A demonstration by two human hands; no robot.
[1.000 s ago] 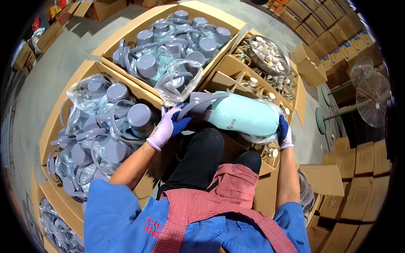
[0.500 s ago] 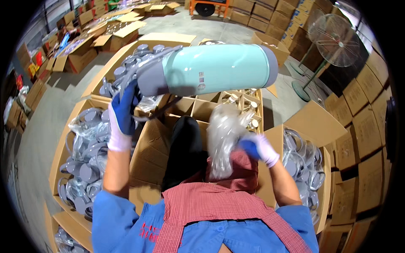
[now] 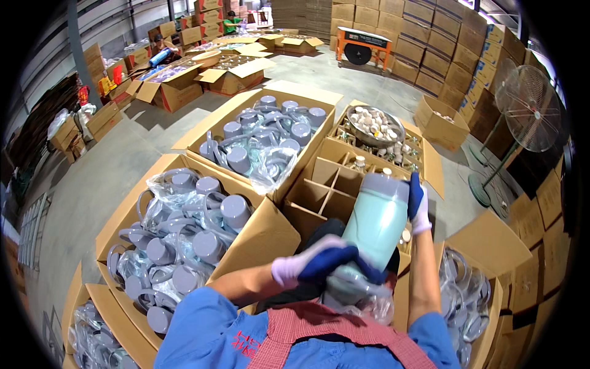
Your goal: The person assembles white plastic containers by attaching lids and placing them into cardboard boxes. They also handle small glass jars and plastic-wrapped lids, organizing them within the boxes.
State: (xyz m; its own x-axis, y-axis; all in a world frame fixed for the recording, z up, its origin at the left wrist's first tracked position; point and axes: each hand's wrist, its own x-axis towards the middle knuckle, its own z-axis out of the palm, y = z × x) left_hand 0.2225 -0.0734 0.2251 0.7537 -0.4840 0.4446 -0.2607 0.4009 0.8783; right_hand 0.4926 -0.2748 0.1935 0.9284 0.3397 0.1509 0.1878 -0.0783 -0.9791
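Note:
A mint-green thermos flask [image 3: 375,221] with a grey end stands tilted in front of my body, that grey end up and leaning right. My left hand [image 3: 319,261], in a white and blue glove and smeared by motion, lies closed across its lower part. My right hand [image 3: 418,203], gloved alike, holds the upper grey end from the right side, its fingers partly hidden. A clear plastic bag [image 3: 375,304] is bunched around the flask's lower end against my apron. How far the bag reaches up the flask is hard to make out.
Open cartons [image 3: 286,224] of grey lidded parts in plastic surround me. Ahead, a divided carton [image 3: 319,178] holds bottle necks, beside a metal bowl [image 3: 375,126] of small white pieces. Standing fans [image 3: 533,101] and stacked boxes [image 3: 473,74] line the right. Other people [image 3: 232,24] work far off.
The flask has swung from lying level up high to tilted upright, lower and closer to me. My left hand has come down to the right; my right hand has risen to its end. The view has lifted.

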